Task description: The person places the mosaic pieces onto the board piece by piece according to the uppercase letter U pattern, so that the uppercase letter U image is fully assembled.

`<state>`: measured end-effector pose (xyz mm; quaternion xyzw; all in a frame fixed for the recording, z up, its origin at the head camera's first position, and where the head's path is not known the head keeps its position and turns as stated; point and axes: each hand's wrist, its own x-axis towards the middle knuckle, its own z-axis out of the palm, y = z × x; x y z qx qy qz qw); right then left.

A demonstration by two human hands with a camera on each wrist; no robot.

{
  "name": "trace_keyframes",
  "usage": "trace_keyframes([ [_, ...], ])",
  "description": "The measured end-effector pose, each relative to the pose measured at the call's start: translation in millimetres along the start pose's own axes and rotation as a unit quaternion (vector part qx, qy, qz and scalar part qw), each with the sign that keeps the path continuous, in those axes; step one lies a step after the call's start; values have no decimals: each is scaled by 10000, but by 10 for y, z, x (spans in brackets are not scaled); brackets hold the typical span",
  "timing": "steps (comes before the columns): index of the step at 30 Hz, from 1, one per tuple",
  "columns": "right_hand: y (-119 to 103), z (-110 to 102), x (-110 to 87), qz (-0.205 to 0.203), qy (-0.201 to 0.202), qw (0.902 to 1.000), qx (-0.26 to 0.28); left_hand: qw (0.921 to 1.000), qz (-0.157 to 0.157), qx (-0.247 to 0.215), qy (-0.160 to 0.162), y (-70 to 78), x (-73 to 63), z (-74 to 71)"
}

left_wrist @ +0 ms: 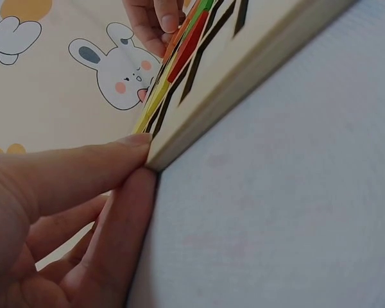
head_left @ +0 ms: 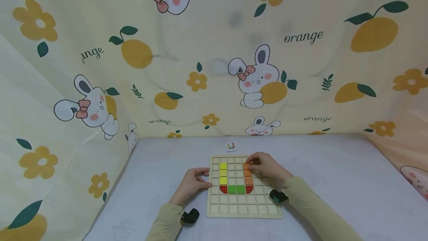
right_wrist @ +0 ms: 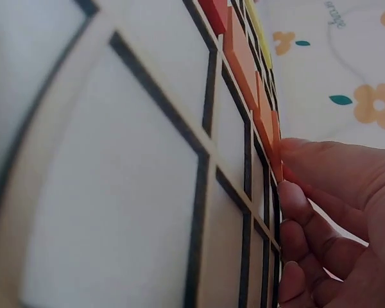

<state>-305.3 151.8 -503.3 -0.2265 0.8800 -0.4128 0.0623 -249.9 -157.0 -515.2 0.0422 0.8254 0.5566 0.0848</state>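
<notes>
A wooden grid board [head_left: 244, 211] lies on the table with colored tiles set in a U shape. Three yellow tiles [head_left: 223, 173] form the left column. Two green tiles [head_left: 236, 189] lie along the bottom between red rounded pieces [head_left: 223, 189]. On the right stands a column of orange tiles [head_left: 248, 180]. My right hand [head_left: 267, 165] pinches the topmost orange tile [right_wrist: 276, 138] with thumb and fingers at the board's surface. My left hand [head_left: 193, 182] touches the board's left edge, its thumb and finger [left_wrist: 83, 173] against the wooden rim.
A small pattern card [head_left: 232, 146] with a similar colored U lies behind the board. The pale tablecloth [head_left: 160, 155] extends around the board. A curtain [head_left: 214, 55] printed with rabbits and oranges hangs behind and at the sides. Black wrist cameras [head_left: 190, 217] are worn on both arms.
</notes>
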Motion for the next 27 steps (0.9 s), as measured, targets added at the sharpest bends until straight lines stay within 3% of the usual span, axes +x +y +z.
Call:
trace_keyframes([
  [9,-16,39,-13,-87,158,9998,-33,10000,-12,32,-16,-38,17,-10],
  [16,-35,-60,-69,287,66,9993,230,9999,32,26,-124,-9,34,-3],
  [22,-34,-216,-139,138,7,9989,453,9987,-30,-388,-317,-13,32,-70],
  [27,-39,-389,-313,405,124,9968,685,9958,-248,-807,-350,-38,35,-238],
])
